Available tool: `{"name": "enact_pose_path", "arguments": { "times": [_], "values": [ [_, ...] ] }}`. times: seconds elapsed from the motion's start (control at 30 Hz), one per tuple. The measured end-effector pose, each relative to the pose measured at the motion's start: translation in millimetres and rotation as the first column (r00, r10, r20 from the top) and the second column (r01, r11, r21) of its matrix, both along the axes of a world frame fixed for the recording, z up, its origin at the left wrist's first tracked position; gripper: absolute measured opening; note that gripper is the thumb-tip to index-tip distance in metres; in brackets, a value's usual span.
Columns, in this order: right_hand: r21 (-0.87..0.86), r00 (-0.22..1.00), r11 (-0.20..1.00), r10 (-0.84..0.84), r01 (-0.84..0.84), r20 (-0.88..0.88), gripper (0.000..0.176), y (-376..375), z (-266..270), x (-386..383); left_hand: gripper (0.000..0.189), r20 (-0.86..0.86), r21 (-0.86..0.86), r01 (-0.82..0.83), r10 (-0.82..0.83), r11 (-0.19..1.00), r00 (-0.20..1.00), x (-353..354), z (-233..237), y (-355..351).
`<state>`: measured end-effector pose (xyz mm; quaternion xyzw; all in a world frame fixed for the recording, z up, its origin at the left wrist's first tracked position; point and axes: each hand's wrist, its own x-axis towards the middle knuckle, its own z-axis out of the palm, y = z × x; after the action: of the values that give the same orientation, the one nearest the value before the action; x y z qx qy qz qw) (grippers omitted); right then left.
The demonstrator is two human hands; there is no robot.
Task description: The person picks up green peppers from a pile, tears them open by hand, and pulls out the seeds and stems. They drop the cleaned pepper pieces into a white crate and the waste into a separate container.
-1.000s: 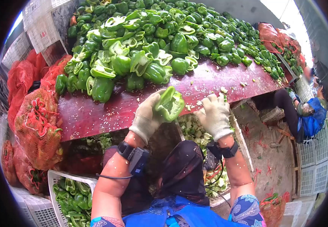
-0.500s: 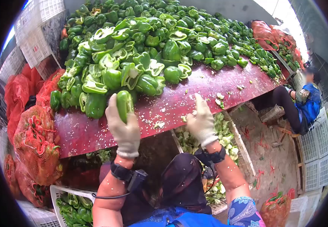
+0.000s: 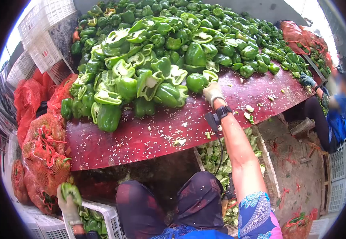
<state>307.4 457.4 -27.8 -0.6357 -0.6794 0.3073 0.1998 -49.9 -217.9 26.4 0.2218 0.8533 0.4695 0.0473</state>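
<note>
My left hand [image 3: 69, 205], in a pale glove, is low at the left over the white crate [image 3: 111, 219] of green peppers. Its fingers are wrapped round a green pepper piece [image 3: 71, 192]. My right hand [image 3: 213, 92], also gloved, reaches onto the red table [image 3: 137, 139], its fingers closed at the lower edge of a cut pepper [image 3: 210, 76]. Whether it grips that pepper is partly hidden. A whole-looking green pepper [image 3: 196, 83] lies just left of it, at the front of the large pepper heap [image 3: 161, 44].
Red net sacks [image 3: 45, 151] stand at the left, below stacked white crates [image 3: 41, 36]. Under the table edge is a bin of pepper scraps [image 3: 217, 159]. A person in blue [image 3: 340, 115] sits at the right, one gloved hand [image 3: 307, 80] at the heap.
My left hand has moved from the table down left to the crate with the pepper. My right hand has reached forward to the heap. The view has shifted slightly.
</note>
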Motion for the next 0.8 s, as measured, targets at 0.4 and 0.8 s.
{"name": "enact_pose_path", "arguments": {
  "times": [0.4, 0.8],
  "values": [
    [0.675, 0.998, 0.737, 0.005, -0.042, 0.056, 0.018, -80, 32, 35, 0.054, 0.052, 0.067, 0.051, -0.054, 0.996, 0.997, 43, 5, 63],
    [0.78, 0.657, -0.033, 0.516, -0.625, 0.549, 0.037, -316, 133, 68, 0.042, 0.67, 0.742, 0.237, -0.698, 0.627, -0.253, 235, 46, 308]
  ]
}}
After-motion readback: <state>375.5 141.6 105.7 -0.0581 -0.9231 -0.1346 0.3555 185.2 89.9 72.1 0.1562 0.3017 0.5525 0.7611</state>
